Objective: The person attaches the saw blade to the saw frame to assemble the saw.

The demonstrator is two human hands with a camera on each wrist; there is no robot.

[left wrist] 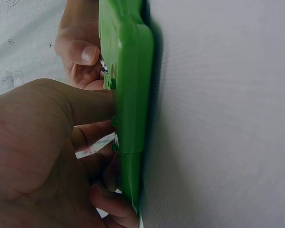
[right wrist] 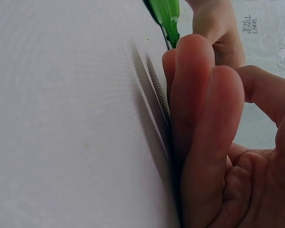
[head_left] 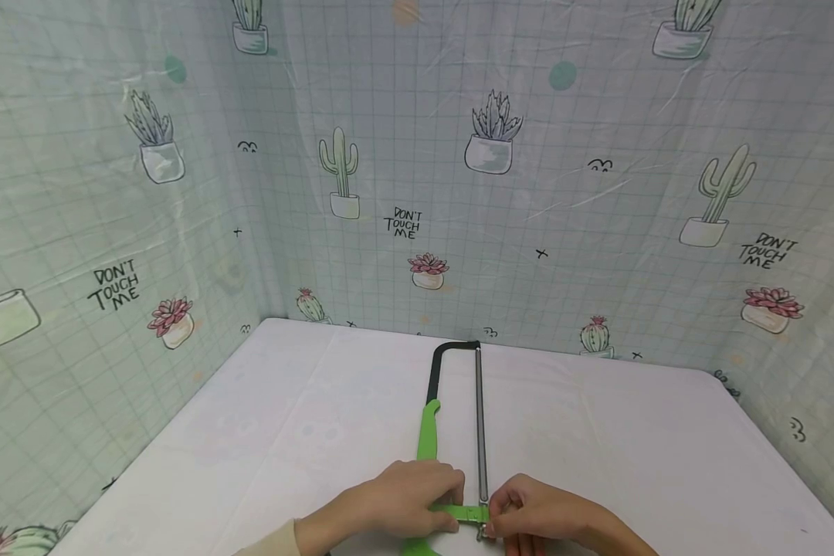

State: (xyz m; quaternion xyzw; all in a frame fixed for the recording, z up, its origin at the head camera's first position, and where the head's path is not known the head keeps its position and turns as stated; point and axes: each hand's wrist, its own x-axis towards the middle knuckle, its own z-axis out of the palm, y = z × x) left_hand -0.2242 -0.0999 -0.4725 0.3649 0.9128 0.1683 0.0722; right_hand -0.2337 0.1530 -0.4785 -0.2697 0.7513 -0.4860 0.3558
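Observation:
A hacksaw with a green handle [head_left: 427, 434], a black frame [head_left: 435, 371] and a thin grey blade [head_left: 481, 425] lies flat on the table, its far end pointing away from me. My left hand [head_left: 410, 498] grips the handle near its lower end, with the thumb pressed along the green body [left wrist: 133, 80] in the left wrist view. At the near end of the blade, my right hand [head_left: 538, 510] pinches a small metal wing nut [head_left: 482, 533] between thumb and fingers. Its lower fingers [right wrist: 194, 104] lie close to the tabletop in the right wrist view, beside the toothed blade edge.
A white cloth covers the table [head_left: 306, 409]. Curtains [head_left: 403, 116] printed with cacti and grid lines hang behind it and along both sides.

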